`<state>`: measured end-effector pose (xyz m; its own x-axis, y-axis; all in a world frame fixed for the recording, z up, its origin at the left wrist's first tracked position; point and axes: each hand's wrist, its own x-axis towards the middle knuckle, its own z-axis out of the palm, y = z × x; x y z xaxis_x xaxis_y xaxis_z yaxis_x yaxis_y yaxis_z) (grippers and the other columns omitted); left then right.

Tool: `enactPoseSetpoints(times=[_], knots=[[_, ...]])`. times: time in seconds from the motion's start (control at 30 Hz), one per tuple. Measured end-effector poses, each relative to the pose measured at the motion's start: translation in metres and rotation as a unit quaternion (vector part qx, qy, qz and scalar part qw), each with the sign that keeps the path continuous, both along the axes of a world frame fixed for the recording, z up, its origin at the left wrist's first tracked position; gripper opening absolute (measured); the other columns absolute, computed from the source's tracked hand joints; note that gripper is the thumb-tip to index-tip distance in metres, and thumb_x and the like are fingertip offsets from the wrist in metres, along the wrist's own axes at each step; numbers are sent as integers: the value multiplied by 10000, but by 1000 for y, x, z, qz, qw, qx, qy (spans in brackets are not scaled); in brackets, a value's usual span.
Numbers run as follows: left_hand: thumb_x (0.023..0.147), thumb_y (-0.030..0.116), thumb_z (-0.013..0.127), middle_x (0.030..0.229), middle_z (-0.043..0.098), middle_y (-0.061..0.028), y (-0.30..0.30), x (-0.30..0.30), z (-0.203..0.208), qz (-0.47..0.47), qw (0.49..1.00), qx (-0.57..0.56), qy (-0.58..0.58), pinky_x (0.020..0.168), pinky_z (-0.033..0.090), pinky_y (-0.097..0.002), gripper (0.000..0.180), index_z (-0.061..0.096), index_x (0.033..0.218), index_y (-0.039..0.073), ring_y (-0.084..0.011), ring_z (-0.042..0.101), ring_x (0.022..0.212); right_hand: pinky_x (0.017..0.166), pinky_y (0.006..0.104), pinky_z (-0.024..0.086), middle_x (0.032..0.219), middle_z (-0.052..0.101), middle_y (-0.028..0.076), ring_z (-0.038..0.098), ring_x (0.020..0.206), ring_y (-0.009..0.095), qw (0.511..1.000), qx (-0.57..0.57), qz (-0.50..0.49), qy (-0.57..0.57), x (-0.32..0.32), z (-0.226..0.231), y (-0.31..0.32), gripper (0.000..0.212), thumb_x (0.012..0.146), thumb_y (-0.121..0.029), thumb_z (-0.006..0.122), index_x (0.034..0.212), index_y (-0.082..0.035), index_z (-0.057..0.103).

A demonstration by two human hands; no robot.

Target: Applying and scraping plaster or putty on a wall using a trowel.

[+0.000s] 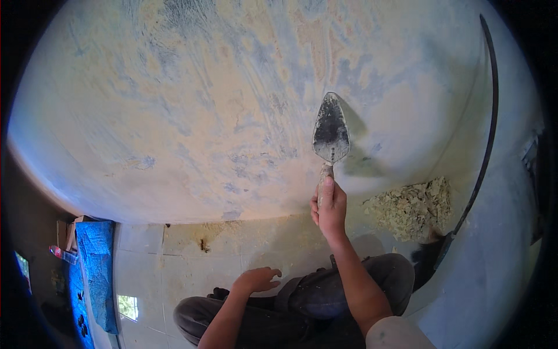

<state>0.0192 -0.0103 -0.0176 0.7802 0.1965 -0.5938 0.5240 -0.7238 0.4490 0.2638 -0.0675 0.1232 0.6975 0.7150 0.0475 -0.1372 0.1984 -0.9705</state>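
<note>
Pointing trowel (332, 131) is up in front of the far wall (221, 99), tip pointing far; can't tell if blade touches. Blade center dark, edges pale w/ residue; its shadow falls to the right. Right hand (331, 212) has fingers curled firmly round the crusted handle, thumb laid along it. Left hand (256, 280) is unloaded, fingers loosely spread & slightly bent, pointing right, just above the dark trousers (317, 295) & well apart from trowel.

Room: wide run of blotchy wall opens left of blade. Right is tighter: pile of pale flakes (412, 209) on floor near the wall's foot, approx. btwn right hand & the broom (493, 116), whose long dark handle leans along the right-hand wall (505, 232), bristles just beside right knee. Wall's lower edge meets the tiled floor (139, 238) beyond the hands; brown crumbs dot that seam. Tile stretches left to a blue wrapped slab (97, 273), w/ a clear plastic bottle (64, 255) at its far-left edge.
</note>
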Motion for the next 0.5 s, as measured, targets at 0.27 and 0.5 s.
enactPoseSetpoints(times=[0.27, 0.5], knots=[[943, 391, 565, 1186, 621, -183, 1, -1, -3, 16, 1000, 8, 14, 923, 488, -491, 385, 581, 1264, 180, -377, 609, 1099, 375, 245, 320, 562, 429, -21, 406, 425, 51, 995, 8, -70, -67, 8, -7, -1, 424, 1044, -393, 454, 810, -45, 517], [949, 389, 563, 1162, 627, -176, 0, -1, -4, 18, 999, 22, 14, 921, 490, -480, 403, 571, 1281, 161, -371, 613, 1081, 392, 255, 330, 563, 443, -15, 416, 429, 61, 991, -29, -56, -118, 17, -1, -4, 393, 1043, -361, 468, 840, -35, 553]])
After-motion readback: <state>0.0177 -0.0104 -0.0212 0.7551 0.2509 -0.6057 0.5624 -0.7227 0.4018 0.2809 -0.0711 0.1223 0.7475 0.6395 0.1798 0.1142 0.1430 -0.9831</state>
